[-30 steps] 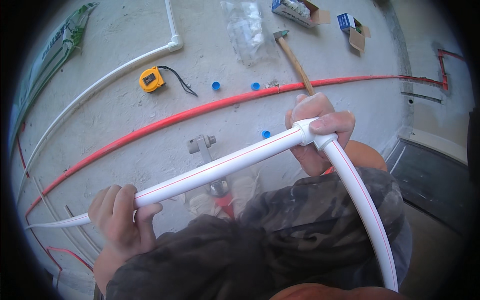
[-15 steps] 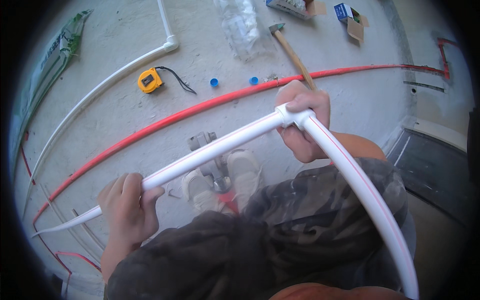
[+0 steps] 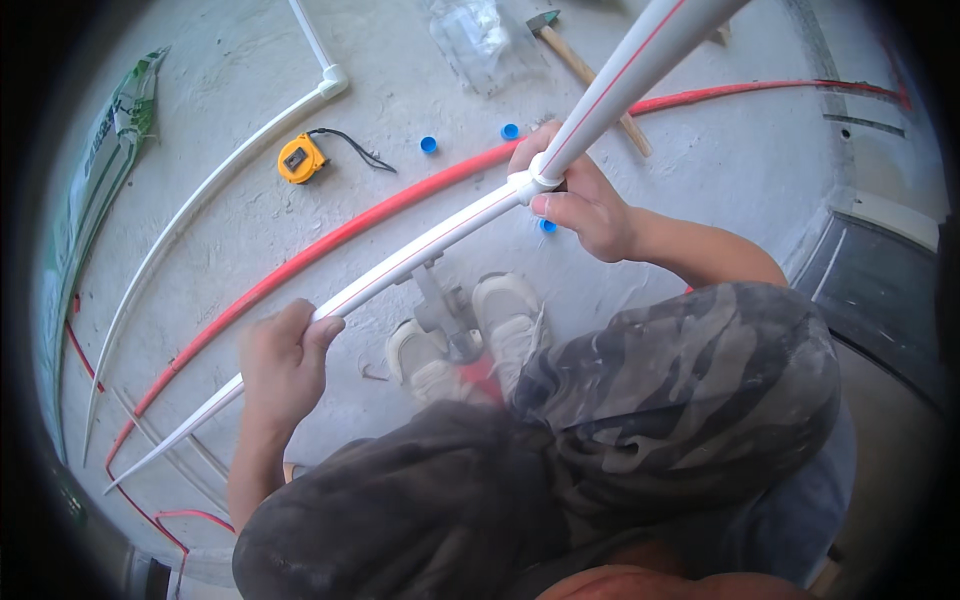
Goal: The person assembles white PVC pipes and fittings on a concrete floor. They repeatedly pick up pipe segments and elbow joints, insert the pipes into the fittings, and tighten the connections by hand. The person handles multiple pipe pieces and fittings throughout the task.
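Note:
My left hand (image 3: 285, 365) is wrapped around a long white plastic pipe (image 3: 415, 248) with a thin red stripe. The pipe slants from the lower left up to a white pipe fitting (image 3: 533, 184). My right hand (image 3: 590, 205) is closed around that fitting, thumb on its near side. From the fitting a second striped white pipe (image 3: 625, 75) rises toward the upper right and out of view. Beneath the long pipe, between my shoes, is a grey metal tool with a red handle (image 3: 485, 378), partly covered by the pipe.
A red pipe (image 3: 375, 215) curves across the concrete floor. Beyond it lie a yellow tape measure (image 3: 301, 158), blue caps (image 3: 428, 145), a hammer (image 3: 585, 72) and a clear plastic bag (image 3: 485, 45). Another white pipe (image 3: 205, 190) and a green-white bag (image 3: 105, 165) lie to the left.
The second pipe has swung from beside my right leg up to the upper right as the fitting turned. Both hands keep their hold. A third blue cap now shows near my right hand.

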A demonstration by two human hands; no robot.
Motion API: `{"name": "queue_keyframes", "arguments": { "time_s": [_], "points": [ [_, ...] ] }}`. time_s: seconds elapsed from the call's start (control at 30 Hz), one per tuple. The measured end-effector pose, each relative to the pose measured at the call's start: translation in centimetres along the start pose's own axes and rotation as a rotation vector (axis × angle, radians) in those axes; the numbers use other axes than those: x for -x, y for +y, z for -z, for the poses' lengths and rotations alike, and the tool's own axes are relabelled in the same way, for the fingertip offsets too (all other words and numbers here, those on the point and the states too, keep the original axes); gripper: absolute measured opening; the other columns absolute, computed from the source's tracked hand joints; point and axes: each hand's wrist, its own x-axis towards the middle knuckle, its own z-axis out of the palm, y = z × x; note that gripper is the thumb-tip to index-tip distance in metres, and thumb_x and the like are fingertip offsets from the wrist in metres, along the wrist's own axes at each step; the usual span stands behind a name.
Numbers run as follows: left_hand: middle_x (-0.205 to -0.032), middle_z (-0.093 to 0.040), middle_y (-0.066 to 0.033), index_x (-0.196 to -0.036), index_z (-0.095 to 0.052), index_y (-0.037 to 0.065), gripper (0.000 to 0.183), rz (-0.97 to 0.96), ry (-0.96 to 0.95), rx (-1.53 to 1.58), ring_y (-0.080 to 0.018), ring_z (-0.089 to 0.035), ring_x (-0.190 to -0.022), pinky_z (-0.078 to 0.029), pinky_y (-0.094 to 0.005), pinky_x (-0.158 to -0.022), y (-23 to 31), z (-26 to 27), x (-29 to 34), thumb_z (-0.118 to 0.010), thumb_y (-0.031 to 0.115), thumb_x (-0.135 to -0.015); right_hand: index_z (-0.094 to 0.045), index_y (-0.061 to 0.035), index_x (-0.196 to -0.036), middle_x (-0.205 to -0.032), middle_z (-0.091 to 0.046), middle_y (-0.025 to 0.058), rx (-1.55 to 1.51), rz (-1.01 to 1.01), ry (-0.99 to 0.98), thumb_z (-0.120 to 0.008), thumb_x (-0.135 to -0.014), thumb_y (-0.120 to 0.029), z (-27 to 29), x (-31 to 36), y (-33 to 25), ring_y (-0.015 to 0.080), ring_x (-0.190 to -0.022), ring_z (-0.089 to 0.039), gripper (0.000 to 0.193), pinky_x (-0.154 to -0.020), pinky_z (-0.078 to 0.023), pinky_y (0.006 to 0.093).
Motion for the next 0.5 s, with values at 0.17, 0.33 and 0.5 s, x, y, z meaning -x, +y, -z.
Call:
{"name": "queue_keyframes", "arguments": {
  "time_s": [0.17,0.33,0.5],
  "points": [
    [-0.062,-0.052,-0.0209,-0.071,-0.053,0.002,0.054,0.003,-0.028,0.002,-0.0445,-0.053,-0.059,-0.039,-0.0493,-0.056,0.2,-0.2,-0.1,-0.072,0.046,-0.097,-0.05,-0.0043,-0.116,-0.113,-0.049,0.0094,0.008,-0.026,0.009,-0.056,-0.09,-0.017,-0.2,0.8,0.1,0.0185,-0.099,-0.045,0.029,-0.094,-0.039,0.0355],
    [-0.061,-0.052,-0.0208,-0.071,-0.053,0.002,0.055,0.003,-0.032,-0.001,-0.0444,-0.054,-0.059,-0.04,-0.0491,-0.056,0.6,0.1,0.1,-0.071,0.047,-0.098,-0.05,-0.0034,-0.117,-0.112,-0.05,0.0097,-0.026,-0.012,0.029,-0.056,-0.089,-0.015,-0.5,1.1,-0.2,0.0182,-0.099,-0.045,0.031,-0.093,-0.039,0.0354],
    [-0.06,-0.052,-0.02,-0.071,-0.053,0.002,0.055,-0.002,-0.026,-0.004,-0.044,-0.054,-0.058,-0.04,-0.0491,-0.056,0.5,0.1,0.3,-0.071,0.047,-0.098,-0.049,-0.0034,-0.118,-0.111,-0.05,0.0104,-0.017,0.034,0.016,-0.056,-0.088,-0.014,-0.5,1.2,0.4,0.0176,-0.099,-0.046,0.032,-0.093,-0.039,0.0351]
  ]
}}
